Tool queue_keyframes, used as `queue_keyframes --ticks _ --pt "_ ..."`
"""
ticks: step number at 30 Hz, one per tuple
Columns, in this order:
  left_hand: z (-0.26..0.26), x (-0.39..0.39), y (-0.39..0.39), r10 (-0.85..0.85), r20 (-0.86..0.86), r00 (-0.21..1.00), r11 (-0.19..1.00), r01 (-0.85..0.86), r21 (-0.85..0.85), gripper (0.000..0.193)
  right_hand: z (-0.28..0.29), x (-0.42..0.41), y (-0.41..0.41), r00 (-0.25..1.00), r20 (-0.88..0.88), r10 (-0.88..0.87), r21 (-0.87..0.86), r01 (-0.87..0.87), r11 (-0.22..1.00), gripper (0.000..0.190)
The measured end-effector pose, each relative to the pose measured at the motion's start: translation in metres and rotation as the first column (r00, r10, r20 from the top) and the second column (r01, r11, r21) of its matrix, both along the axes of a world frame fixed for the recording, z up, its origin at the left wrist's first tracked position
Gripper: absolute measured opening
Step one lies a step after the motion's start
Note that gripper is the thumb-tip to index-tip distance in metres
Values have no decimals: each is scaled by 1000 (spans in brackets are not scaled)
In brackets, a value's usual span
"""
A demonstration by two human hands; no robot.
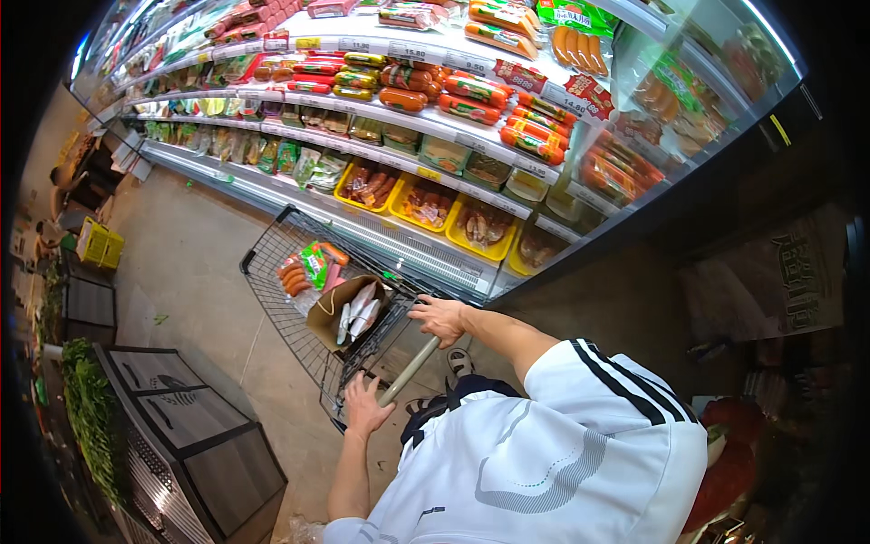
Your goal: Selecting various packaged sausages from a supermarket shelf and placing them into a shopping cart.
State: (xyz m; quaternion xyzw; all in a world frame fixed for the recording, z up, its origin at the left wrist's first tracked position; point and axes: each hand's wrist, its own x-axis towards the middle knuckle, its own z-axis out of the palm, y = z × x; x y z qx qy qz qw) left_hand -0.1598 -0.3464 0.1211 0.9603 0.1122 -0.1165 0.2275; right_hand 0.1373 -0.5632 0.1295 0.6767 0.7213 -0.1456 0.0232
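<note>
A wire shopping cart (249, 261) stands before me, beside the refrigerated shelves. My left hand (366, 406) rests around the near-left end of its pale handle (413, 369), fingers loosely spread. Farther along, at the other end, my right hand (440, 319) lies over the same bar with its fingers partly extended. Inside the basket, a brown paper bag (325, 314) stands open with white packages (360, 314) in it. Past the bag lie a clear and green pack of sausages (296, 277), an orange sausage (336, 254) and something pink, partly covered.
Chilled shelves (326, 129) run along the far side, with packed sausages (472, 98) and yellow trays (425, 204) of meat. A dark display stand (204, 421) with leafy greens (92, 408) is at lower left. Beyond are a yellow crate (100, 243) and a person (64, 194).
</note>
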Motion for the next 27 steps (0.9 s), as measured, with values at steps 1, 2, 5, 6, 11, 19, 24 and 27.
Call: queue_keyframes --ticks 1,2,5,6,11,19,24,27 --pt "-2 -2 1 3 22 1000 1000 -3 -4 74 0 -1 0 1000 8 0 7 0 1000 59" --pt "-5 -2 -2 17 96 995 1000 -18 9 62 0 -1 0 1000 17 2 13 -2 1000 59" --pt "-7 -9 -2 37 138 990 999 -38 5 58 2 -2 5 1000 0 11 9 -11 1000 59" --pt "-8 -8 -2 34 159 987 999 -36 12 56 1 -2 5 1000 3 8 8 -8 1000 59" --pt "-7 -2 1 75 136 988 996 -80 28 54 4 6 11 1000 2 29 12 -29 1000 57" --pt "-4 3 4 86 134 987 994 -94 55 54 6 16 20 999 -21 24 35 -24 999 55" --pt "-4 6 6 106 135 985 993 -112 40 53 10 20 28 999 -40 27 -48 -29 998 58" --pt "-7 10 8 122 149 981 991 -129 41 52 11 24 31 999 -47 26 -33 -27 999 58"
